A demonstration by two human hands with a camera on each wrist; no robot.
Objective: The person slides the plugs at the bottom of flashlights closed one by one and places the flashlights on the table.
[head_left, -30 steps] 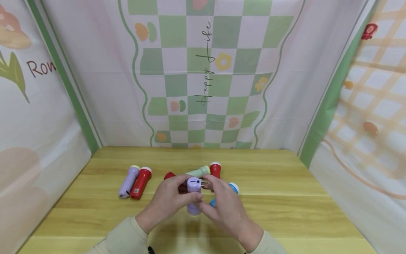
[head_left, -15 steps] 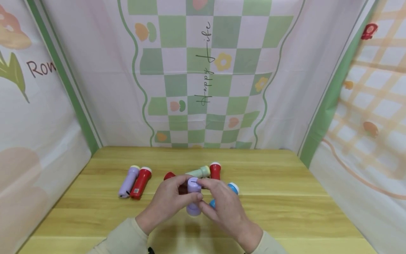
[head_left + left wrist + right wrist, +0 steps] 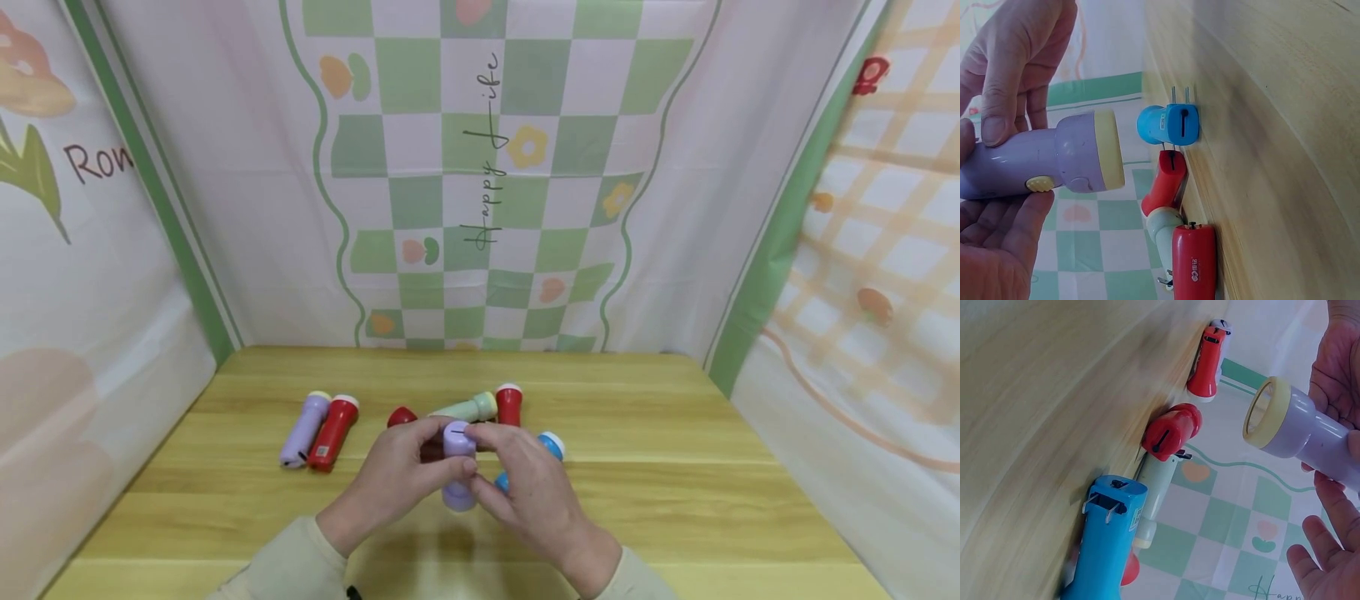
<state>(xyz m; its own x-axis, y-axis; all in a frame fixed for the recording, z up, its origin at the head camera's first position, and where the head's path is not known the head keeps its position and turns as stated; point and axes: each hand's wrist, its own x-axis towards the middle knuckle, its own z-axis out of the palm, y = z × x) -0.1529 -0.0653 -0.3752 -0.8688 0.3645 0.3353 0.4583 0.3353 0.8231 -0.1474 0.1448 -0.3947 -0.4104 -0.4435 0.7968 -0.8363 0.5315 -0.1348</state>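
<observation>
tbh the lilac torch (image 3: 1047, 153) is gripped by the left hand (image 3: 408, 467) and pinched by the right hand (image 3: 531, 482) above the bench (image 3: 637, 500), lens (image 3: 1260, 411) downward; light, stiff, slickish plastic seems likely; best held round the narrow barrel (image 3: 1335, 442), lens untouched.

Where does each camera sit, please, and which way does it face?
Head: worn on the head, facing forward and down; left hand, right hand and sleeves show.
Left wrist: worn there, facing the held purple flashlight, table at frame right; both hands partly show.
Right wrist: worn there, facing that flashlight, table at frame left; both hands partly show.
Both wrist views share the blue flashlight too.
</observation>
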